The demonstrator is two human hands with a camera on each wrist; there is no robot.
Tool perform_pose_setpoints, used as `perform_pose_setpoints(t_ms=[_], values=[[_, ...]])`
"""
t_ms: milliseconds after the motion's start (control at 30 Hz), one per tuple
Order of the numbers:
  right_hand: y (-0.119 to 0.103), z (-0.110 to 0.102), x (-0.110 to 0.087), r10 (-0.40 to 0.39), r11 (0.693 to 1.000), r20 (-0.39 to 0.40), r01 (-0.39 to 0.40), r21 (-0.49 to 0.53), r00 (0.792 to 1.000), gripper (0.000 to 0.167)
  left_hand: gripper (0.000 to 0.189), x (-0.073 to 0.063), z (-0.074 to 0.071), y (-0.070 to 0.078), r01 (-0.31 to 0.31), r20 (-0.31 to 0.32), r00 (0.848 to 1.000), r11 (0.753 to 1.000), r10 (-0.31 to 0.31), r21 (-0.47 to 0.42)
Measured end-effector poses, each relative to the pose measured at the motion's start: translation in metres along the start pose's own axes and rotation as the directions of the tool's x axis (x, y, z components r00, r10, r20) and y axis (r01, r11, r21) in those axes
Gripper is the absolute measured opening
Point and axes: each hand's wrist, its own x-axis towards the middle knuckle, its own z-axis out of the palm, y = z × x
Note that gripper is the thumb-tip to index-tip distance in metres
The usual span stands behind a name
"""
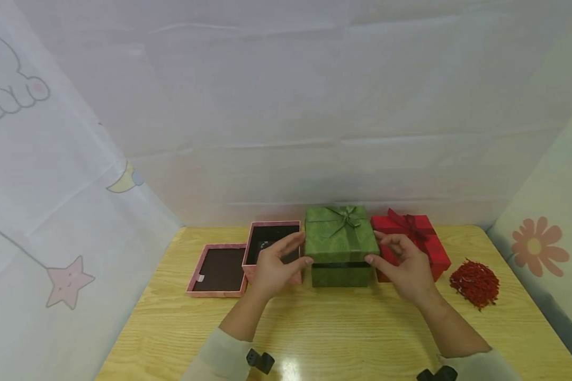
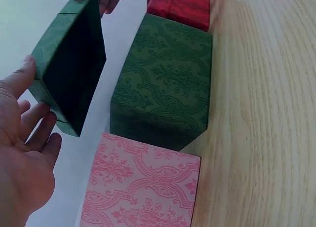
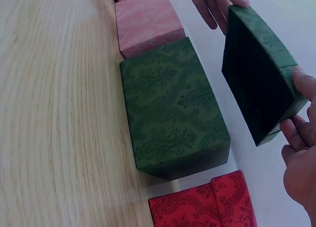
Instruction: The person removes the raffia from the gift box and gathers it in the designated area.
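A green box lid (image 1: 340, 243) with a ribbon bow is held level by both hands, raised over the green box (image 1: 340, 276). My left hand (image 1: 277, 264) grips its left side, thumb at the near corner. On the opposite side, my right hand (image 1: 405, 267) pinches it between thumb and fingers. Both wrist views show a gap between the lid (image 2: 59, 37) and the patterned box (image 3: 170, 108), with the lid's dark underside facing down. The inside of the green box is hidden.
Left of the green box stands an open pink box (image 1: 249, 272) with a dark interior. Its pink lid (image 1: 189, 288) lies upturned further left. To the right are a closed red box (image 1: 438, 256) with a bow and a pile of red paper shreds (image 1: 475, 284). Cloth walls surround the wooden table (image 1: 314, 328).
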Motion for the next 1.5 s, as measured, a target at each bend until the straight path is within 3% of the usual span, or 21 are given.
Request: perform_pose_setpoints(t_ms=[167,333,733,1033,1167,1300,1500], values=[[-0.005,0.001,-0.001,-0.015,0.997,-0.033,0.017,0.069,0.999,0.030,0.054,-0.001,0.000,0.004,-0.030,-0.035,0.999,0.997,0.028,-0.074],[-0.009,0.003,-0.003,-0.054,0.990,-0.050,0.060,0.126,0.997,0.037,0.043,-0.004,0.000,0.005,-0.063,-0.061,0.997,0.990,0.056,-0.124],[-0.013,0.002,-0.005,-0.134,0.976,-0.026,0.136,0.170,0.991,0.062,0.057,-0.006,-0.003,0.004,-0.137,0.006,0.990,0.977,0.139,-0.162],[-0.008,0.006,-0.003,-0.251,0.902,0.003,0.233,0.365,0.968,0.085,0.064,-0.010,-0.003,0.006,-0.099,0.081,0.989,0.964,0.123,-0.245],[-0.008,0.008,-0.002,-0.292,0.873,0.042,0.249,0.419,0.955,0.095,0.068,-0.011,-0.003,0.006,-0.131,0.088,0.983,0.952,0.161,-0.278],[-0.010,0.009,-0.004,-0.257,0.892,0.054,0.215,0.398,0.965,0.100,0.069,-0.010,-0.004,0.006,-0.142,0.090,0.981,0.946,0.174,-0.291],[-0.010,0.011,-0.005,-0.220,0.912,0.082,0.175,0.371,0.972,0.099,0.075,-0.011,-0.005,0.004,-0.092,0.131,0.981,0.943,0.140,-0.321]])
